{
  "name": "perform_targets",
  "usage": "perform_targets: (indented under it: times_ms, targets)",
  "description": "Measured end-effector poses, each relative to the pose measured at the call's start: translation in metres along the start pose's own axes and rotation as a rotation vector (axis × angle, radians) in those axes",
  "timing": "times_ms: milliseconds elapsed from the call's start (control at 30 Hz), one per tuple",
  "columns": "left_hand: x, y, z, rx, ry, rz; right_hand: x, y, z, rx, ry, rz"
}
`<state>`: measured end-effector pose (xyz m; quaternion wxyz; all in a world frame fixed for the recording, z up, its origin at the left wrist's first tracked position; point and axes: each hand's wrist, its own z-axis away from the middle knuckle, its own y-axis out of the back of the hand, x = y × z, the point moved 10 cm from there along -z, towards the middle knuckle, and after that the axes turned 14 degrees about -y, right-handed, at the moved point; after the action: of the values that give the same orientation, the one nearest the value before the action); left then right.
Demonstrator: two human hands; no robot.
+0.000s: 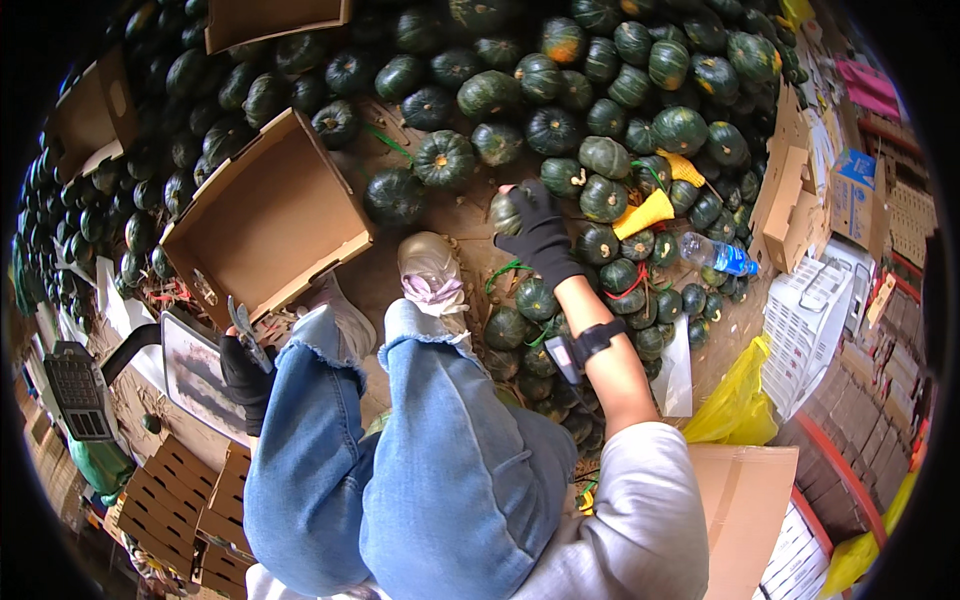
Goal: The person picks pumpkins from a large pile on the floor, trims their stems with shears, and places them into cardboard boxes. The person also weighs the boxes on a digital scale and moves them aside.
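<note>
My right hand, in a black fingerless glove, grips a small green squash in front of my right shoe. My left hand, gloved in black too, is beside my left knee and holds pruning shears, their blades pointing up. An open cardboard box stands tilted ahead of my left foot; its inside shows no squash. Dark green squashes lie on the floor ahead, with a dense heap beyond them. Smaller squashes are piled beside my right leg.
A platform scale with a display unit stands at the left. Stacked cartons are behind it. At the right are a water bottle, a yellow plastic bag, a white plastic crate and a flat cardboard piece.
</note>
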<state>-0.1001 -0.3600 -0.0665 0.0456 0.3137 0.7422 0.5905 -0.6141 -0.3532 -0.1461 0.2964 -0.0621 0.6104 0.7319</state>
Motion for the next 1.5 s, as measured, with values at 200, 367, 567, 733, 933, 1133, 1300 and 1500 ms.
perform_targets:
  times_ms: [200,367,567,733,933,1133,1300,1500]
  targets:
    - [-0.018,-0.002,0.010,-0.029,0.295,0.046,-0.006,-0.013,0.034,-0.713,-0.525,-2.092]
    - [0.025,0.012,-0.029,-0.019,0.121,0.024,-0.005,-0.017,0.047,-0.671,-0.766,-2.183]
    - [0.034,0.026,-0.036,0.016,0.098,-0.118,-0.041,-0.021,0.034,-0.789,-0.873,-2.256]
    - [-0.058,0.028,-0.013,0.040,0.600,-0.177,-0.081,-0.013,0.014,-0.846,-0.701,-1.778]
    - [-0.093,-0.028,-0.026,-0.077,0.612,0.194,-0.191,0.012,-0.029,-0.694,-0.047,-1.199]
    - [-0.029,-0.060,-0.057,-0.256,0.531,0.273,-0.272,-0.089,-0.062,-0.863,-0.109,-0.864]
    - [-0.019,-0.058,-0.059,-0.200,0.409,0.235,-0.317,-0.133,-0.082,-0.452,0.196,-0.511]
    - [-0.058,-0.059,-0.011,-0.009,0.561,0.255,-0.295,-0.060,-0.044,-0.111,0.595,-0.295]
